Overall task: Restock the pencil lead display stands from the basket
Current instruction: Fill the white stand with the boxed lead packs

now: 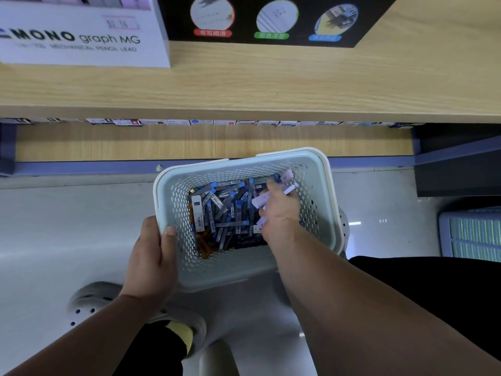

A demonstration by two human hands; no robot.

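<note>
A pale perforated plastic basket (317, 185) hangs in front of the shelving, and my left hand (151, 256) grips its near-left rim. Inside it lies a heap of pencil lead cases (225, 210) in grey, blue, white and orange. My right hand (280, 213) reaches into the right side of the basket, fingers closed around several light purple lead cases (261, 199). On the upper shelf stand a white display stand marked MONO graph MG (81, 36) at the left and a black display stand (271, 20) beside it.
A wooden upper shelf (271, 85) juts out above a lower shelf (189, 142) lined with small boxes at its back. Below are a pale floor, my grey shoes (92, 299) and a blue crate (471, 232) at the right.
</note>
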